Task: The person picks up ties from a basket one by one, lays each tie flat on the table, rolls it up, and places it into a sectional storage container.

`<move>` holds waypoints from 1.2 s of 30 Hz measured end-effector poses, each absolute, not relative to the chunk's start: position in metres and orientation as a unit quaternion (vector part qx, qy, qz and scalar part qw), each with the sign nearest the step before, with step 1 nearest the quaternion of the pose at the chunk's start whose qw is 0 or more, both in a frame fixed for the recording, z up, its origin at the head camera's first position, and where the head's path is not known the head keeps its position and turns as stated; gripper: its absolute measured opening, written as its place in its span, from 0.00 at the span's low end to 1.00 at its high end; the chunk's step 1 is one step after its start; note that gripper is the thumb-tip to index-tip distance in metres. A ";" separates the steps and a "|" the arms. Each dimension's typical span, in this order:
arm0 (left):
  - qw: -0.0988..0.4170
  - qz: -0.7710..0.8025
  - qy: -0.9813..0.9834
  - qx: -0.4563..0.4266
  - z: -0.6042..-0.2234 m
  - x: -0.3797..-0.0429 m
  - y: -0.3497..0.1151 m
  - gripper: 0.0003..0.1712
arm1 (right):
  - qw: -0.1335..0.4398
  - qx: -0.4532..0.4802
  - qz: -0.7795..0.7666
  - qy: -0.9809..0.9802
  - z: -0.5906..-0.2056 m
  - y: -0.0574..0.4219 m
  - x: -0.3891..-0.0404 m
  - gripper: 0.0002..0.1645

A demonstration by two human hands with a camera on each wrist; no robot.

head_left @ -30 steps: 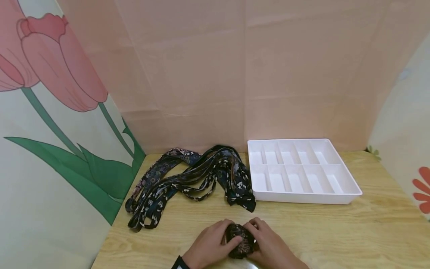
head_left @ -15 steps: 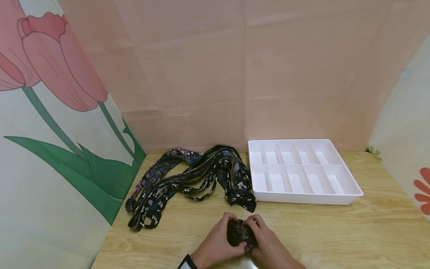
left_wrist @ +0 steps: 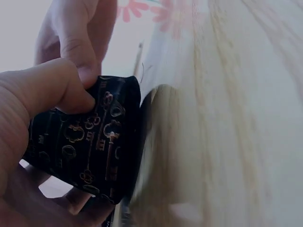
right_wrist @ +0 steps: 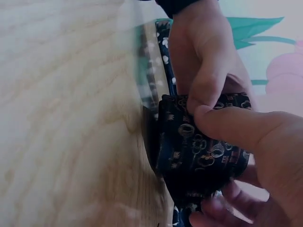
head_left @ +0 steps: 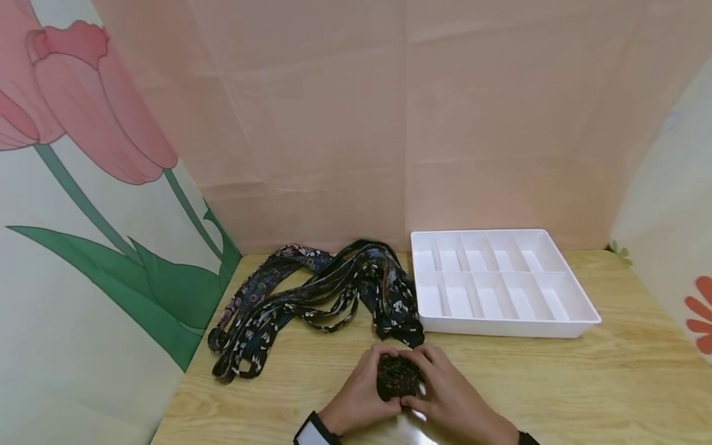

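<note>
Both hands hold a dark necktie (head_left: 397,377) rolled into a thick coil, close over the table's front middle. Its layered end faces up in the head view. My left hand (head_left: 361,390) curls round the left side, and my right hand (head_left: 445,389) round the right. In the left wrist view, the coil's outer face (left_wrist: 85,142) carries a print of old-fashioned keys, with a thumb pressed on it. The right wrist view shows the same key print (right_wrist: 203,142) between the two hands, thumb tips meeting on it.
A loose heap of dark patterned neckties (head_left: 311,303) lies at the back left of the wooden table (head_left: 556,389). A white divided tray (head_left: 500,327) with two rows of compartments stands at the back right, against the heap's right edge. Walls close in the back and sides.
The rolled necktie has been turned so its layered end faces up instead of its printed side. Both hands have shifted slightly away from the body and drawn closer round it.
</note>
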State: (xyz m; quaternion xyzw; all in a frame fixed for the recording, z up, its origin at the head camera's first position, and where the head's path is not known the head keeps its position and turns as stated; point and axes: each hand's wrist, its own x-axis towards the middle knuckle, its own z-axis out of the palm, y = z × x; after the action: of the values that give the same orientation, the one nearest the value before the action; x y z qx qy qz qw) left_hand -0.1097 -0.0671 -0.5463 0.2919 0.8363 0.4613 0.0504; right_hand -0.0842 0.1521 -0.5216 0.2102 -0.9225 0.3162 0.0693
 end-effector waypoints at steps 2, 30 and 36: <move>0.061 0.469 0.831 0.293 -0.547 -0.111 -0.067 0.47 | 0.080 0.206 0.298 -0.928 -0.523 0.152 -0.085 0.45; 0.141 0.539 0.786 0.268 -0.538 -0.147 -0.073 0.29 | 0.034 0.139 0.336 -0.931 -0.525 0.148 -0.090 0.45; 0.071 0.555 0.790 0.252 -0.529 -0.171 -0.056 0.15 | 0.102 0.123 0.344 -0.925 -0.512 0.168 -0.098 0.44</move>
State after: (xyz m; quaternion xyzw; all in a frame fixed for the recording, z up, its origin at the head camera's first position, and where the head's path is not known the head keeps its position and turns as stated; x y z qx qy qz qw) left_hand -0.1711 -0.0564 -0.5289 0.2521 0.7899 0.5545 0.0707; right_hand -0.0984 0.1678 -0.5124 0.1235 -0.9253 0.3439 0.1015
